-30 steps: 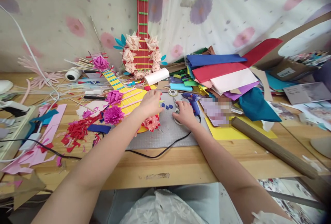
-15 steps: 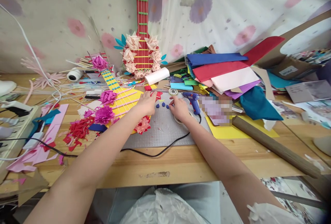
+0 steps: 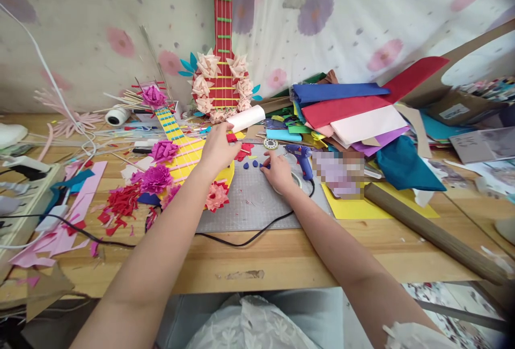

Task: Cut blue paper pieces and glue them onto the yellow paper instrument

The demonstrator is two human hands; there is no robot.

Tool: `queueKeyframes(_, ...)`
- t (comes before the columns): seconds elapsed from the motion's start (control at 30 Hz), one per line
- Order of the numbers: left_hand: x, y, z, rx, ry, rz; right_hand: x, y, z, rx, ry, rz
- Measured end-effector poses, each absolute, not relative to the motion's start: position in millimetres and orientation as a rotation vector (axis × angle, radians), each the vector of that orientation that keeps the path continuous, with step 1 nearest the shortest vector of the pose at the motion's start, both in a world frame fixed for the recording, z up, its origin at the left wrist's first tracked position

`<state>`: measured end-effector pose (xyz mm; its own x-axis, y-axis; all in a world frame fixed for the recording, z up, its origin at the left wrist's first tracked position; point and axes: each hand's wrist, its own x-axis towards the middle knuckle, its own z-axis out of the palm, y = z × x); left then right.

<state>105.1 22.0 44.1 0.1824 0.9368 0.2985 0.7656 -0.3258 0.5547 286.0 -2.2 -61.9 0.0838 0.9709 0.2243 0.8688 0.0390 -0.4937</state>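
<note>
My left hand (image 3: 219, 149) reaches over the yellow paper guitar (image 3: 185, 157), its fingers apart beside a white paper roll (image 3: 246, 118). It seems to hold nothing. My right hand (image 3: 278, 172) rests low over the grey cutting mat (image 3: 245, 206), fingertips closed on a small dark-blue paper piece, mostly hidden by them. Two similar blue pieces (image 3: 246, 166) lie just left of it. A red paper flower (image 3: 244, 151) lies between the hands. Beyond my right fingers is a cream ring-shaped roll (image 3: 271, 144). A blue glue gun (image 3: 302, 159) stands to the right.
A red paper guitar (image 3: 223, 80) with pale flowers leans against the curtain. Folded coloured sheets (image 3: 346, 107) pile up at the back right. A black cord (image 3: 241, 243) crosses the front. Red scraps (image 3: 120, 201) lie left, a brown tube (image 3: 430, 231) right.
My left hand has moved up and left, from near the red flower toward the white roll, its fingers lifting. My right fingertips have come together on the nearest blue piece.
</note>
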Motion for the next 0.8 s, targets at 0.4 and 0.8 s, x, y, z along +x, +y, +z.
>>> queueKeyframes(0.4,181,-40,-18,2.054,1.29,0.913,295,-7,-57,-1.815,-1.624,0.458)
queueKeyframes(0.8,176,-26,-92,1.717,1.307,1.198,295,-2,-67,-1.81,-1.655,0.348)
